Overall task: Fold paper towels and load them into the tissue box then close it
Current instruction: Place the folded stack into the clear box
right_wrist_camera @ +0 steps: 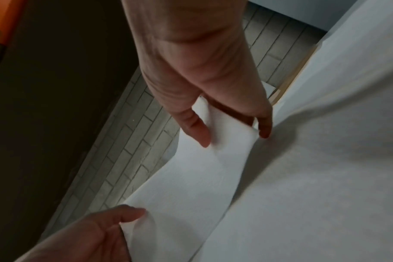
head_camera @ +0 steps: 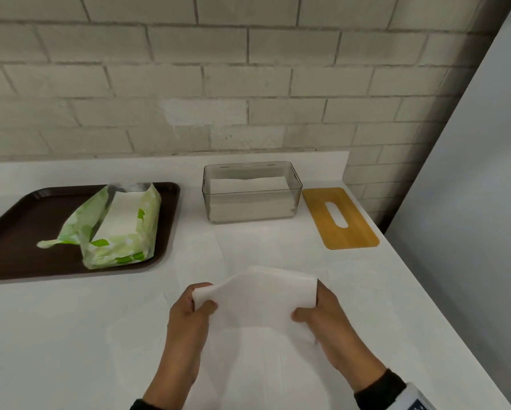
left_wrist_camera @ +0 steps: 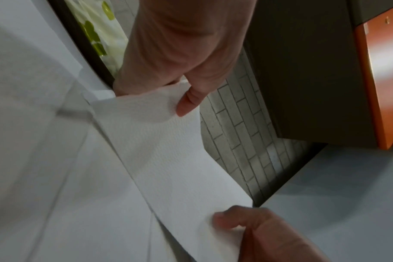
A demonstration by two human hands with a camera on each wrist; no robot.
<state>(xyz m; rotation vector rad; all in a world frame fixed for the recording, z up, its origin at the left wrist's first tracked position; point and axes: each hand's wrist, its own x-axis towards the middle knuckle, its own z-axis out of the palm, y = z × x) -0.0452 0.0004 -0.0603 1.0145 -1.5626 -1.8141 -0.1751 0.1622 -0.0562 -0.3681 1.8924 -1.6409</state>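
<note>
Mid-fold: left hand [head_camera: 189,315] and right hand [head_camera: 325,315] each pinching one end of paper towel [head_camera: 257,300], lifted just above worktop [head_camera: 71,335]. Tissue box [head_camera: 251,192] at back, open, partly stacked w/ towels; wooden lid [head_camera: 340,218] flat beside it on the right. Next, probably: bring edges together, crease, carry to box w/o unfolding.

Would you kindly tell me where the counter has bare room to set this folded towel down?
Bare counter lies left of the left hand, below the tray. Near the tissue box and lid, flat sheets cover the surface.
</note>
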